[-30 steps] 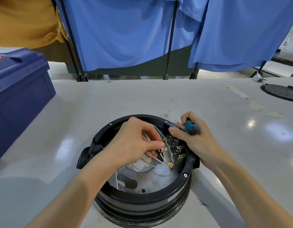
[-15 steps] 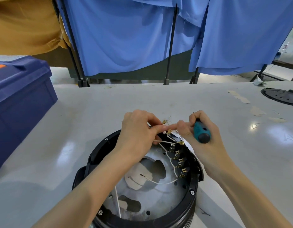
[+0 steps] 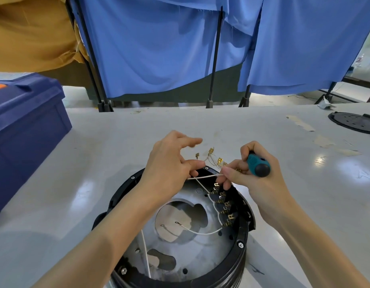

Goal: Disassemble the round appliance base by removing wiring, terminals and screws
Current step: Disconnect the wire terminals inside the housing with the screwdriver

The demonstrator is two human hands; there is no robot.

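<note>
The round black appliance base (image 3: 240, 244) stands open on the table, showing a grey metal plate (image 3: 202, 252) inside. A row of brass terminals (image 3: 223, 206) runs along its right inner wall, joined by white wires (image 3: 207, 177). My left hand (image 3: 169, 165) pinches a white wire above the far rim, its upper fingers spread. My right hand (image 3: 250, 173) grips a teal-handled screwdriver (image 3: 258, 165) in the palm and pinches the same wire with its fingertips. Loose brass terminals (image 3: 211, 151) stick up on thin wires between the hands.
A dark blue toolbox (image 3: 24, 132) stands at the left. A black round cover plate (image 3: 354, 122) lies at the far right. Blue curtains on black stands (image 3: 213, 80) hang behind the white table (image 3: 97, 163).
Both hands rose from inside the base to above its far rim, drawing wires with loose terminals out. The base now sits lower and closer in view.
</note>
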